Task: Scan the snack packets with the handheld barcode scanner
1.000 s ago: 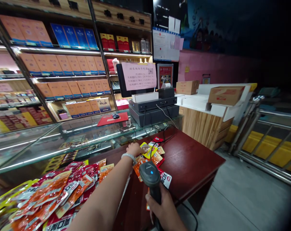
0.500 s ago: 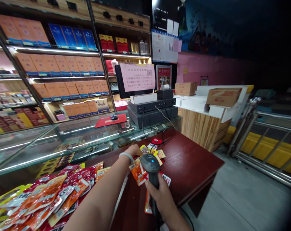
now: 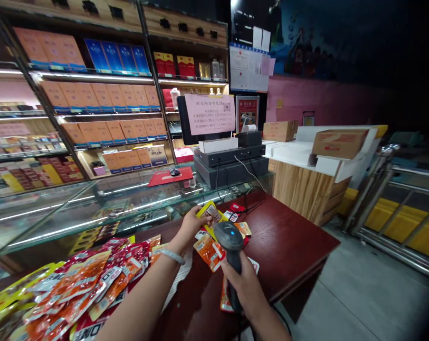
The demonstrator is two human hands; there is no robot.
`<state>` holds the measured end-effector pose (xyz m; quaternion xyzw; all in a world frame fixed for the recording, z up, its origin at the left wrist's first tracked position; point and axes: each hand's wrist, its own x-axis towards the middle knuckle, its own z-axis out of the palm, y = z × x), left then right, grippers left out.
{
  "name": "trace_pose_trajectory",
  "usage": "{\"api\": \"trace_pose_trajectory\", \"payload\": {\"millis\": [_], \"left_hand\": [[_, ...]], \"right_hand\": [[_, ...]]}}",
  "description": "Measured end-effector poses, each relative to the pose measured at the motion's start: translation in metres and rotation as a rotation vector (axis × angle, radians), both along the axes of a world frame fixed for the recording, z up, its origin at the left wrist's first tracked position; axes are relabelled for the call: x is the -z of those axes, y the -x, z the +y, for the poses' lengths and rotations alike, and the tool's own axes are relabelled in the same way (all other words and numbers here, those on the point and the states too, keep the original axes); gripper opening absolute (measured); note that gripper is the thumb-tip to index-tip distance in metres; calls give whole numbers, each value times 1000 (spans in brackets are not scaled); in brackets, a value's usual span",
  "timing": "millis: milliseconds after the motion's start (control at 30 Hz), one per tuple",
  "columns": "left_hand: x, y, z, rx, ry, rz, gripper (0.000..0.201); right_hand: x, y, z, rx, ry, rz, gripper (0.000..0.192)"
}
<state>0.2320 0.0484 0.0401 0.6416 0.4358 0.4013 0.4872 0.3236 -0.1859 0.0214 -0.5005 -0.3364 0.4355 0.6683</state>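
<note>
One yellow packet (image 3: pixel 215 216), and it's in the left hand (image 3: pixel 190 227), thumb on top, pinched by its left edge over the reddish table (image 3: pixel 281 237)! Its printed face tips up toward the wearer, the long axis, as far as it shows, slanting from upper left to lower right, lower end partly hidden by the scanner (image 3: pixel 229 237). That's the key line: packet just beyond the scanner's head and a touch to its left; contact between them, can't tell. The right hand (image 3: pixel 245 280) has its fingers wrapped round the scanner's grip, so it's the left that has the packet directly. Scanner's long axis runs nearly upright in view, head at the top, nose aimed away from the wearer; its reading window is out of sight. Below, an orange packet (image 3: pixel 208 252) lies slantwise on the table, and over to the left, a heap of packets (image 3: pixel 81 279)!
</note>
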Motion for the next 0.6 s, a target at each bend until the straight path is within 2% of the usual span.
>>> {"api": "trace_pose_trajectory", "payload": {"millis": [100, 233, 400, 600], "left_hand": [[-1, 26, -25, -45, 62, -166, 54], [5, 55, -53, -140, 70, -260, 53], [13, 83, -69, -208, 68, -300, 55], [9, 105, -83, -248, 45, -300, 49]], "right_hand": [[-4, 12, -1, -62, -24, -25, 41], [-5, 31, 0, -119, -50, -77, 41], [-3, 53, 0, -118, -32, -92, 40], [-2, 69, -3, -166, -47, -116, 39]]}}
